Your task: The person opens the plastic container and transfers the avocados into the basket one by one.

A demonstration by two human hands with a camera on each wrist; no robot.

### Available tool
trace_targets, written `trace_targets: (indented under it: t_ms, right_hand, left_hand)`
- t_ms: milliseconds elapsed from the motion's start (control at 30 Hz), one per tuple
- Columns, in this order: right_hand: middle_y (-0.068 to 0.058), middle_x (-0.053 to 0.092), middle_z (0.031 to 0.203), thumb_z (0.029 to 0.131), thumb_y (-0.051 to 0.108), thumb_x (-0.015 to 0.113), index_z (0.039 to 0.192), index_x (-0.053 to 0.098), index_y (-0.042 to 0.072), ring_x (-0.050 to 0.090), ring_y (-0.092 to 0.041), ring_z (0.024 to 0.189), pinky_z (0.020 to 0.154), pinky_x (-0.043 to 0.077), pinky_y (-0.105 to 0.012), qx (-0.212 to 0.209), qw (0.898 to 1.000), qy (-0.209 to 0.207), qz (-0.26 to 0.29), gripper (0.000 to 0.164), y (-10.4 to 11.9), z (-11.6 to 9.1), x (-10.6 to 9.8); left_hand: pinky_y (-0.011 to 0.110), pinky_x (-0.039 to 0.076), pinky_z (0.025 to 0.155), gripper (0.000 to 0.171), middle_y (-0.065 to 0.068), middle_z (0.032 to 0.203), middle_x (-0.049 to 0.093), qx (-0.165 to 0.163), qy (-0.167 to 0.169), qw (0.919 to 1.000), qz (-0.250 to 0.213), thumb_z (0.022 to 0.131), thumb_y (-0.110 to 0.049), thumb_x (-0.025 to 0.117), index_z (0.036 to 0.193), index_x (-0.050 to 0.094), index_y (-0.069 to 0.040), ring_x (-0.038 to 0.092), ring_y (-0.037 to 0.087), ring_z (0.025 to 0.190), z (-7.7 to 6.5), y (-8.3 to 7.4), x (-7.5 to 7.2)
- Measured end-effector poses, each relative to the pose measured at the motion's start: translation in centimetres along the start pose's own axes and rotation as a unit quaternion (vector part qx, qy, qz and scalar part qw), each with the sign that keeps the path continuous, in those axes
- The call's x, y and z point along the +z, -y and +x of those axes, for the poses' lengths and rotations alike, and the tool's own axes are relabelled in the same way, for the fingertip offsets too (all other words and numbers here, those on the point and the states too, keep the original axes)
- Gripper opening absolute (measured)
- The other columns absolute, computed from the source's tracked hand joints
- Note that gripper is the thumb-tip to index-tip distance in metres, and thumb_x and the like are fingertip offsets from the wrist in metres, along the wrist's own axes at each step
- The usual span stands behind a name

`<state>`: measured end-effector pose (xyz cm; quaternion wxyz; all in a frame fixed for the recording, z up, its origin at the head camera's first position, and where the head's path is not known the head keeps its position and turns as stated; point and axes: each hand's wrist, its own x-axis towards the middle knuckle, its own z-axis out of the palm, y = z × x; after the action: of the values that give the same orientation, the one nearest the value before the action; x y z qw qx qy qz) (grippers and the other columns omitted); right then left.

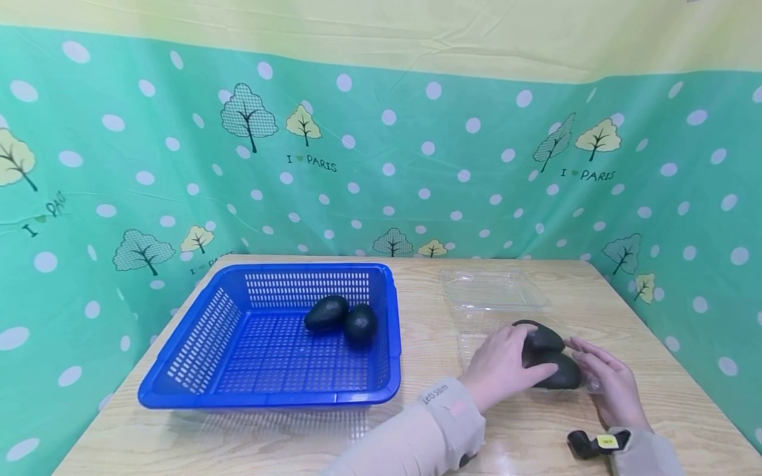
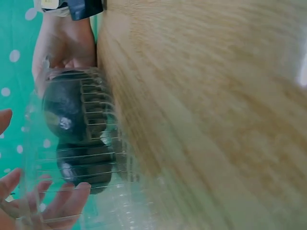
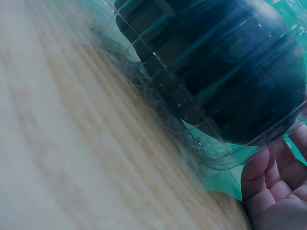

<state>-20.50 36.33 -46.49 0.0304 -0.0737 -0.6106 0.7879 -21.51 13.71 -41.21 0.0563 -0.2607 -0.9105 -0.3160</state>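
At the right end of the clear box (image 1: 470, 340), which sat on the bench (image 1: 417, 297), two dark avocados lay side by side and touched. The far avocado (image 1: 543, 337) lay on a slant, with its long way going from the back left of the box toward the front right. The near avocado (image 1: 562, 375) lay more from left to right. The left hand (image 1: 503, 360) was over the box, on the left side of both avocados. Its thumb and fingers were spread well apart, with the thumb over the near one and the fingers by the far one. Some fingertips seemed to touch the dark skin, but they did not wrap around it. The right hand (image 1: 610, 380) was at the right end of the box, just beside the avocados. Its fingers were loose and a little bent, by the clear wall, with no avocado in them. Both hands were about as near to the avocados. The clear lid (image 1: 494, 291) lay at the back of the box. Left of the box stood a blue basket (image 1: 268, 399), with two more avocados (image 1: 326, 313) in the part nearest the box.
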Motion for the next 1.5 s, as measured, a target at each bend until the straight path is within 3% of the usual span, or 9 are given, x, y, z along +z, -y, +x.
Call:
trace_targets:
  t_ms: [267, 500, 867, 1000, 1300, 1500]
  right_hand:
    - [0.021, 0.073, 0.106, 0.097, 0.009, 0.062, 0.115, 0.074, 0.029, 0.045, 0.003, 0.053, 0.046, 0.038, -0.015, -0.007, 1.0, 0.001, -0.003, 0.029, -0.19, -0.31, -0.03]
    - [0.019, 0.072, 0.107, 0.097, 0.004, 0.059, 0.112, 0.073, 0.032, 0.047, 0.002, 0.057, 0.047, 0.038, -0.014, -0.017, 1.0, 0.02, 0.004, 0.035, -0.26, -0.25, -0.21]
    - [0.021, 0.07, 0.111, 0.097, 0.0, 0.057, 0.122, 0.067, 0.035, 0.046, 0.003, 0.055, 0.046, 0.037, -0.013, -0.053, 0.996, 0.048, -0.049, 0.044, -0.39, -0.07, -0.33]
    - [0.025, 0.068, 0.111, 0.095, 0.001, 0.059, 0.125, 0.064, 0.038, 0.046, 0.002, 0.055, 0.046, 0.035, -0.016, -0.048, 0.994, 0.044, -0.089, 0.048, -0.33, 0.07, -0.49]
    - [0.029, 0.066, 0.11, 0.095, 0.005, 0.062, 0.128, 0.061, 0.04, 0.049, 0.0, 0.059, 0.049, 0.037, -0.018, -0.026, 0.992, 0.034, -0.118, 0.047, -0.16, 0.16, -0.55]
    - [0.031, 0.065, 0.111, 0.097, 0.01, 0.062, 0.133, 0.058, 0.039, 0.062, 0.0, 0.076, 0.054, 0.041, -0.019, -0.005, 0.991, 0.037, -0.127, 0.047, -0.01, 0.14, -0.54]
  left_hand:
    - [0.02, 0.048, 0.092, 0.06, -0.008, 0.132, 0.06, -0.01, 0.009, 0.9999, -0.001, 0.088, -0.06, 0.062, 0.138, 0.052, -0.028, 0.058, 0.007, 0.118, -0.14, 0.3, 0.59]
    - [0.021, 0.049, 0.091, 0.06, -0.008, 0.131, 0.059, -0.021, 0.027, 0.9994, 0.002, 0.088, -0.061, 0.063, 0.138, 0.052, -0.03, 0.059, 0.007, 0.116, -0.16, 0.37, 0.53]
    - [0.022, 0.048, 0.094, 0.059, -0.007, 0.132, 0.059, -0.029, 0.037, 0.9989, 0.004, 0.087, -0.061, 0.063, 0.137, 0.054, -0.031, 0.059, 0.008, 0.118, -0.06, 0.55, 0.53]
    - [0.022, 0.048, 0.095, 0.059, -0.006, 0.133, 0.059, -0.029, 0.042, 0.9987, 0.008, 0.087, -0.061, 0.063, 0.136, 0.055, -0.031, 0.059, 0.008, 0.119, -0.02, 0.55, 0.48]
    - [0.019, 0.047, 0.093, 0.061, -0.006, 0.13, 0.061, -0.009, 0.053, 0.9973, 0.051, 0.086, -0.064, 0.064, 0.136, 0.056, -0.03, 0.059, 0.006, 0.117, 0.09, 0.32, 0.55]
    - [0.018, 0.048, 0.09, 0.061, -0.006, 0.129, 0.06, -0.014, 0.067, 0.9964, 0.051, 0.085, -0.065, 0.064, 0.135, 0.056, -0.031, 0.06, 0.006, 0.113, 0.31, 0.31, 0.42]
